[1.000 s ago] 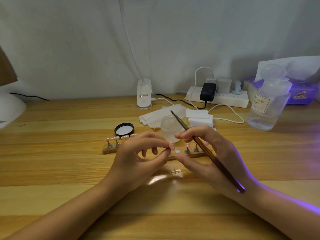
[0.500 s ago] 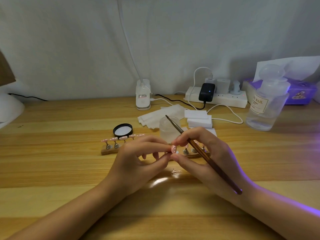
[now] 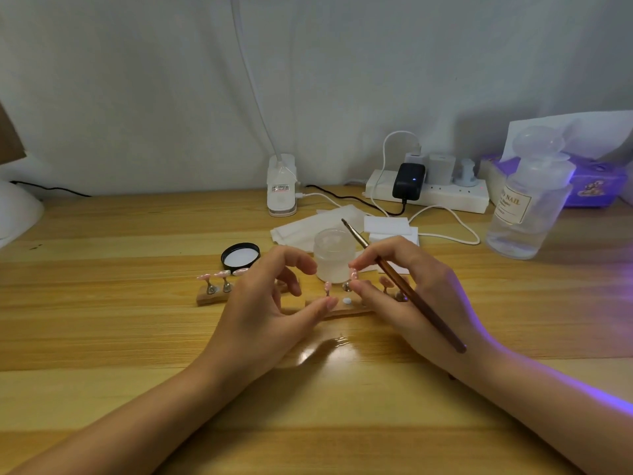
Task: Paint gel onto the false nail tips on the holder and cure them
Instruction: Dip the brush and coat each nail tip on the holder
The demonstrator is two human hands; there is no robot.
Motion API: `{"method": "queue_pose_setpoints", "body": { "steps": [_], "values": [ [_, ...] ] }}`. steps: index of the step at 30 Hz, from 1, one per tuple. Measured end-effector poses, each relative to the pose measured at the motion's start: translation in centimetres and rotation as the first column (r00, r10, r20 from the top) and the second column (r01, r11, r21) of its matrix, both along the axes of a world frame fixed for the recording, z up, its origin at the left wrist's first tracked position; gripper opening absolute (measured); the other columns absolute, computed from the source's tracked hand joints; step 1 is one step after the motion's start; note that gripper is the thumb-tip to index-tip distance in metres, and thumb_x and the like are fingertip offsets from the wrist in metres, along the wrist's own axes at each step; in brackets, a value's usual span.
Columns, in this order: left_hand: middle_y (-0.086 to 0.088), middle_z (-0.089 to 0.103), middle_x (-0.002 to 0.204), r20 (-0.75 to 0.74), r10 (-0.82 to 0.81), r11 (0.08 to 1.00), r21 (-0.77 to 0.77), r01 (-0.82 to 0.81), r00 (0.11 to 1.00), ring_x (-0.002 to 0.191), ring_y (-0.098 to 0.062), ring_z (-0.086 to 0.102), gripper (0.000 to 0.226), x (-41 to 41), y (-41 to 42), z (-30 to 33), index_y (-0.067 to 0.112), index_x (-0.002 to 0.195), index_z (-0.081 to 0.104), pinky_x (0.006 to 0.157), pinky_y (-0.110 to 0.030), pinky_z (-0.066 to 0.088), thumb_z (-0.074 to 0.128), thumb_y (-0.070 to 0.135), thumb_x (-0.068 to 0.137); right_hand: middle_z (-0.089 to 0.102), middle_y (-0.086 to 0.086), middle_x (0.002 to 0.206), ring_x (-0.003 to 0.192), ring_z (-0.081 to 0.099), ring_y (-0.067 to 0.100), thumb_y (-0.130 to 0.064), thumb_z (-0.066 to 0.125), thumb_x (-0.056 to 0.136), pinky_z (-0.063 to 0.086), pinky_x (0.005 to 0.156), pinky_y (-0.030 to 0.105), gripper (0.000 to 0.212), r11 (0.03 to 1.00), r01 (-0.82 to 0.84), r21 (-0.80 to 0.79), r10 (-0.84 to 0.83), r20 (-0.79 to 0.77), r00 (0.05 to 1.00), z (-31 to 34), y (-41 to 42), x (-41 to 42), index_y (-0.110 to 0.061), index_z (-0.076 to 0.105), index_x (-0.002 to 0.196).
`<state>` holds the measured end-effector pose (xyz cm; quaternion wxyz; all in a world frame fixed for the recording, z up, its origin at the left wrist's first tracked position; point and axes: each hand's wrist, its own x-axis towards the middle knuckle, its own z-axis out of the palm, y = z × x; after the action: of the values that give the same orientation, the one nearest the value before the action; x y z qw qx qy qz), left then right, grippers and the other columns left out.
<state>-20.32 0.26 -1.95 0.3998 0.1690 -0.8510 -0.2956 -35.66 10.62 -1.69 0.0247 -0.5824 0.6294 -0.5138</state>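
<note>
The left hand [image 3: 263, 303] hovers curled and holds nothing, its thumb at the wooden holder [image 3: 310, 301]. The right hand [image 3: 407, 289] pinches a pink nail tip [image 3: 353, 274] over the holder, with the brush [image 3: 400, 282] tucked between its fingers (bristles up, near the frosted jar [image 3: 330, 255]).

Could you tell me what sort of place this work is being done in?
Probably a home desk set up for nail art: a light wooden tabletop against a wall, a white power strip with chargers, and a clear plastic bottle labelled NAIL.
</note>
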Motion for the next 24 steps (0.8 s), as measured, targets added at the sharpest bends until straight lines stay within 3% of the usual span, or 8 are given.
{"method": "queue_pose_setpoints", "body": {
  "steps": [2,5,7,12,16,24],
  "values": [
    [0.016,0.058,0.088,0.027,0.007,0.999,0.041,-0.008,1.000,0.074,-0.006,0.053,0.035,-0.05,-0.08,-0.13,0.030,0.093,0.055,0.052,-0.012,0.037,0.075,0.040,0.065,0.063,-0.014,0.091,0.094,0.056,0.004,-0.020,0.072,0.078,0.048,0.083,0.036,0.016,1.000,0.000,0.023,0.002,-0.057,0.998,-0.13,-0.24,-0.25,-0.023,0.062,0.091],
    [0.013,0.062,0.088,0.064,0.001,0.998,0.070,-0.005,0.998,0.075,-0.003,0.054,0.036,-0.04,-0.19,-0.33,0.030,0.095,0.053,0.055,-0.006,0.036,0.071,0.038,0.064,0.061,-0.017,0.089,0.091,0.049,-0.003,-0.029,0.068,0.076,0.036,0.082,0.013,0.016,0.999,0.027,0.039,-0.020,-0.155,0.988,-0.26,-0.44,-0.37,-0.025,0.062,0.090],
    [0.013,0.063,0.088,0.088,-0.004,0.998,0.069,-0.002,0.996,0.077,-0.002,0.055,0.037,-0.06,-0.20,-0.38,0.032,0.095,0.051,0.055,-0.005,0.037,0.071,0.039,0.064,0.062,-0.015,0.088,0.088,0.048,-0.001,-0.034,0.065,0.075,0.031,0.078,0.006,0.016,0.997,0.046,0.063,-0.034,-0.180,0.983,-0.27,-0.48,-0.41,-0.027,0.063,0.089],
    [0.016,0.065,0.086,0.138,-0.015,0.997,0.079,0.004,0.990,0.081,0.002,0.056,0.037,-0.08,-0.19,-0.39,0.035,0.094,0.049,0.060,-0.005,0.040,0.074,0.033,0.067,0.064,-0.011,0.088,0.090,0.054,0.010,-0.028,0.071,0.079,0.035,0.084,0.019,0.015,0.994,0.040,0.098,-0.019,-0.207,0.978,-0.43,-0.63,-0.56,-0.027,0.063,0.091],
    [0.019,0.065,0.085,0.186,-0.002,0.997,0.077,-0.013,0.983,0.084,0.005,0.056,0.038,-0.03,-0.15,-0.48,0.036,0.093,0.049,0.065,-0.004,0.037,0.076,0.026,0.070,0.064,-0.014,0.087,0.088,0.056,0.007,-0.032,0.066,0.077,0.037,0.086,0.024,0.015,0.996,0.028,0.087,-0.006,-0.246,0.969,-0.32,-0.69,-0.43,-0.026,0.063,0.090],
    [0.020,0.064,0.087,0.227,0.008,0.997,0.071,-0.024,0.974,0.089,0.005,0.056,0.036,0.03,-0.13,-0.47,0.037,0.095,0.050,0.071,-0.007,0.040,0.074,0.023,0.073,0.061,-0.017,0.090,0.091,0.047,-0.003,-0.043,0.065,0.070,0.034,0.083,0.014,0.029,0.995,0.098,0.031,-0.088,-0.232,0.969,-0.25,-0.09,-0.77,-0.025,0.063,0.092]
  ]
}}
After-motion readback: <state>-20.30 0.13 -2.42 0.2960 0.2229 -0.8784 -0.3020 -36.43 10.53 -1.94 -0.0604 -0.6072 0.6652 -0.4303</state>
